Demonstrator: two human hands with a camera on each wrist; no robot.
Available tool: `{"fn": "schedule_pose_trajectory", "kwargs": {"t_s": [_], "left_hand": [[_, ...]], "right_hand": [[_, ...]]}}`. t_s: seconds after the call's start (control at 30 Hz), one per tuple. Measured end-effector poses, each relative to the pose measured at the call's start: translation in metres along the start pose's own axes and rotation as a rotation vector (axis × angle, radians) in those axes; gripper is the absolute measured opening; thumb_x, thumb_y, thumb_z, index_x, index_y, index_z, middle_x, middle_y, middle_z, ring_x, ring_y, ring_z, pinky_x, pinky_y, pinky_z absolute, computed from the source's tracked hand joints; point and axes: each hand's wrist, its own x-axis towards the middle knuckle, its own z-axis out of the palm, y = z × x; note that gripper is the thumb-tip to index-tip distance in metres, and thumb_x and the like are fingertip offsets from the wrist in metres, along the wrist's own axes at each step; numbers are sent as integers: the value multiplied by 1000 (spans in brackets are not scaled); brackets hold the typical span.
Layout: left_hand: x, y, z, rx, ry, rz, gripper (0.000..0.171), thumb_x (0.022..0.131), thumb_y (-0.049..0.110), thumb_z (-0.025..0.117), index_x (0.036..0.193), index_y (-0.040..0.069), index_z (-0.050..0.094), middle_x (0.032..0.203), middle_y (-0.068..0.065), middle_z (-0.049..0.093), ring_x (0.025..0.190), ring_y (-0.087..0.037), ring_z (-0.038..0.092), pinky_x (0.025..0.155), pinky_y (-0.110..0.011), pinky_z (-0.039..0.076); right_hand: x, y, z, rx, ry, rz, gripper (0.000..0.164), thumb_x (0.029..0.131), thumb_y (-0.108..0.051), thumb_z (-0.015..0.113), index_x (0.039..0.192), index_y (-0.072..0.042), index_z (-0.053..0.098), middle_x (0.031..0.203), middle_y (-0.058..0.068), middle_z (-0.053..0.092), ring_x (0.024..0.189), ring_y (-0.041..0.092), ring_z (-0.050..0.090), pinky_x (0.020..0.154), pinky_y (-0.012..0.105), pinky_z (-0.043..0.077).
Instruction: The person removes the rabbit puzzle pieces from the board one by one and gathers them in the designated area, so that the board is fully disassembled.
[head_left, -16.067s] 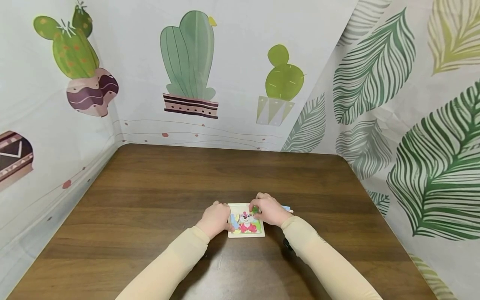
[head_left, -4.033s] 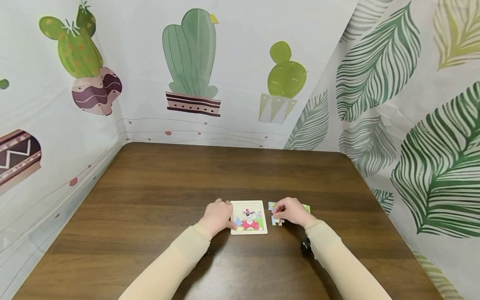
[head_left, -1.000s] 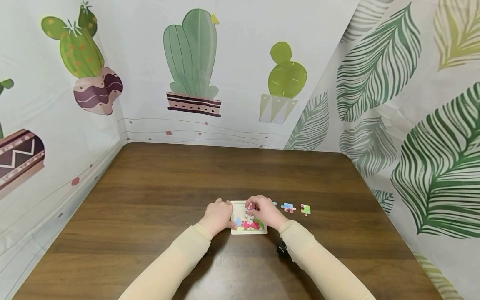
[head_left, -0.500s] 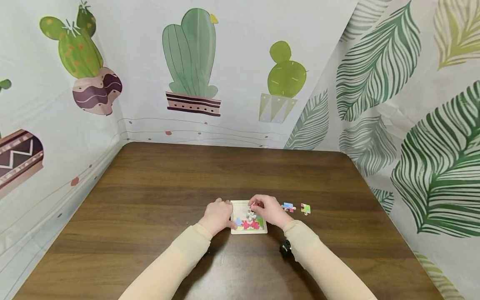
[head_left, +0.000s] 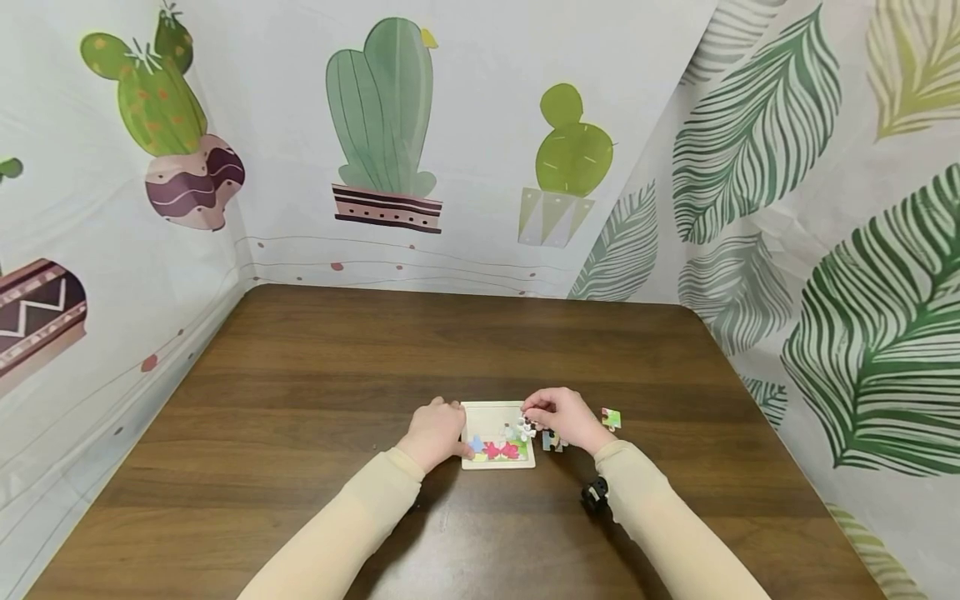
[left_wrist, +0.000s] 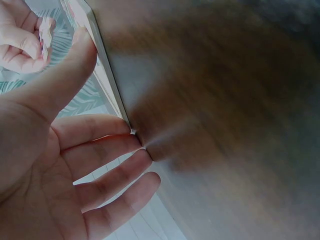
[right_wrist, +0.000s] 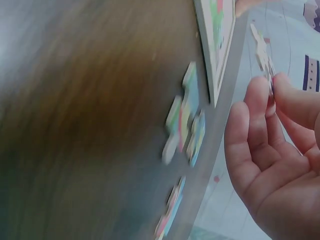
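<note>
A square jigsaw tray (head_left: 491, 407) with a pale rim lies on the table. Pink, green and blue pieces (head_left: 501, 450) fill its near part, and the bare base shows farther back. My left hand (head_left: 433, 433) rests at the tray's left side, thumb on the rim and fairly straight fingers touching the edge, as the left wrist view shows. Above the tray's right edge, my right hand (head_left: 564, 415) pinches a whitish puzzle piece (head_left: 527, 428) between thumb and fingertips. That piece (right_wrist: 261, 50) appears nearly edge-on in the right wrist view.
Loose puzzle pieces lie right of the tray: one (head_left: 552, 441) beneath the right hand, and a green one (head_left: 611, 418) farther right. The right wrist view shows several loose pieces (right_wrist: 189, 107) there. A patterned cloth (head_left: 480, 125) hangs behind the brown table (head_left: 360, 350).
The right hand moved from the loose pieces to over the tray, then back right and up to the tray's right edge with the whitish piece. The rabbit's face has left the tray. The left hand stayed.
</note>
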Motion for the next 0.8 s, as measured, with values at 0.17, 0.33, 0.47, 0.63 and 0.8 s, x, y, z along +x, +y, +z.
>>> {"fn": "schedule_pose_trajectory", "kwargs": {"t_s": [0.17,0.33,0.47,0.63,0.8], "left_hand": [[0,1,-1,12,-15,-7,62,64,56,78,102,7,71,105,-4,67,83,-22,55,58,-38,53],[1,0,0,14,-17,-14,59,64,57,77,98,9,71,103,-3,67,82,-22,54,58,-37,53],[1,1,2,11,-17,-8,60,64,57,77,99,9,71,103,-3,67,83,-22,55,58,-37,53],[1,1,2,8,-20,-8,61,64,56,78,101,8,71,104,-3,67,84,-22,55,59,-37,53],[1,2,0,3,-16,-12,61,64,56,78,100,8,70,102,-4,67,83,-22,55,59,-38,53]], "right_hand": [[-4,10,-8,5,3,-11,9,87,-9,66,93,-4,71,78,2,66,64,10,56,57,22,48],[-7,14,-14,21,-1,-4,8,88,-10,66,92,-5,71,76,2,65,63,9,56,57,26,50],[-11,18,-20,30,-7,0,10,87,-9,66,93,-2,71,79,4,66,63,11,57,59,32,53],[-18,29,-31,0,-28,21,11,88,-6,65,95,-1,71,81,5,67,64,12,58,62,35,54],[-25,40,-42,-17,-53,30,13,87,-8,66,97,-1,71,77,3,67,64,14,59,61,33,52]]}}
